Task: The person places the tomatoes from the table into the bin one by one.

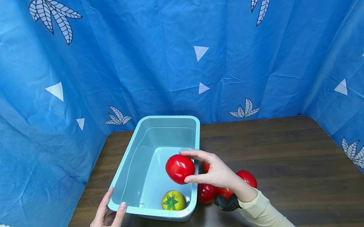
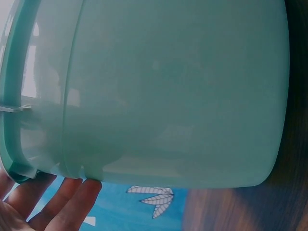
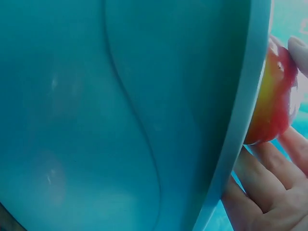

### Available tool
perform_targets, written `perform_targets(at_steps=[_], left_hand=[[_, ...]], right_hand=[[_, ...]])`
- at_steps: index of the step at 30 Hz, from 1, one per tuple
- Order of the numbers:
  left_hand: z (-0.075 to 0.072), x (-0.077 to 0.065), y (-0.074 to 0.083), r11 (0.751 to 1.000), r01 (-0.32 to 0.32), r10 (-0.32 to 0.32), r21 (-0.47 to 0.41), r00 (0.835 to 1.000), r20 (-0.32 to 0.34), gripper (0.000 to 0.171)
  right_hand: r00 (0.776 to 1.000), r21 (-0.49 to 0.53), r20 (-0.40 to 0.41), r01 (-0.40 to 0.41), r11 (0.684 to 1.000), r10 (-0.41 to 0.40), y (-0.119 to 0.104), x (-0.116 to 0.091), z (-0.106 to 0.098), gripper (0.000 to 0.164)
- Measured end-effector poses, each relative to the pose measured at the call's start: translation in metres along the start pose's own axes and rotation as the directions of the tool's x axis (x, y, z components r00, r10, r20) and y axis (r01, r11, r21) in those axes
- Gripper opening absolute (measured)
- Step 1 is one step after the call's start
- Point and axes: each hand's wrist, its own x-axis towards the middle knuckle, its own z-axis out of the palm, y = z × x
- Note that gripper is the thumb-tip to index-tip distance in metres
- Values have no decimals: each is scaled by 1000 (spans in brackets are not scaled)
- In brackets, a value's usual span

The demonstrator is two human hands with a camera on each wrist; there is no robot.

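Observation:
A light blue plastic tub [image 1: 125, 163] stands on the table. My left hand [image 1: 106, 223] grips its near left corner, thumb and fingers at the rim; in the left wrist view the fingers [image 2: 72, 204] lie against the outer wall. My right hand [image 1: 216, 171] holds a glossy red apple [image 1: 180, 169] between thumb and fingers above the tub's right side. Yellow shows on the apple [image 3: 274, 96] in the right wrist view, where the rim partly hides it. Inside the tub, at the near right corner, lies a yellow-green fruit [image 1: 172, 200] with a green star-shaped calyx.
Several red fruits, among them a dark red one [image 1: 206, 193] and a brighter one [image 1: 247, 178], lie beside the tub's right wall, partly hidden by my right forearm. A blue patterned curtain [image 1: 215, 50] hangs around the brown wooden table [image 1: 293, 161].

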Motion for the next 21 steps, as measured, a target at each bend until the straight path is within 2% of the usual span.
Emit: perform_targets(at_steps=[4, 8, 16, 21], left_hand=[[0, 0, 0, 1000, 7, -7, 1, 1000, 1, 56], [0, 1, 0, 1000, 13, -13, -1, 1000, 2, 56], [-1, 1, -2, 1000, 7, -7, -2, 1000, 4, 56], [-1, 1, -3, 1000, 2, -2, -5, 1000, 5, 56]], right_hand=[[1000, -39, -3, 22, 999, -22, 2, -3, -1, 66], [999, -58, -44, 28, 998, -30, 4, -8, -8, 63], [988, -111, -153, -51, 992, 34, 15, -26, -27, 61], [978, -139, -204, -58, 989, 28, 24, -40, -41, 63]])
